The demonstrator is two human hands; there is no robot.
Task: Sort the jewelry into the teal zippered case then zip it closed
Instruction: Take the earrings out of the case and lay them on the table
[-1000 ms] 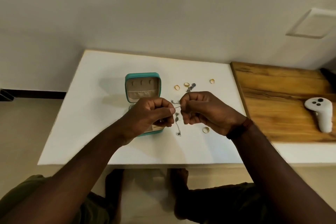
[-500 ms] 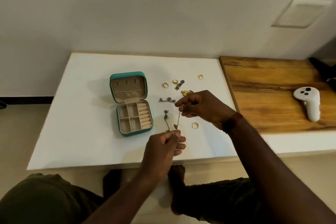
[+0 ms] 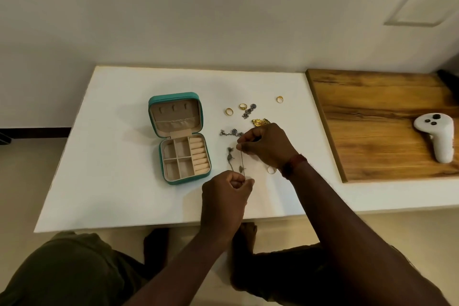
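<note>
- White table (image 3: 111,156) carries the open teal case (image 3: 173,97), left of your hands.
- Your left hand (image 3: 224,202) and right hand (image 3: 267,144) pinch the chain (image 3: 241,160) strung between them.

Grained wood board (image 3: 372,107); shiny gold ring (image 3: 229,111).

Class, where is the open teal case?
In the head view the teal case lies open on the white table, left of centre, with the gold rings and silver chain to its right.

arms: bare | right wrist: reddish-brown thread band (image 3: 294,164) | legs: olive-green shorts (image 3: 69,271) | feet: bare
</note>
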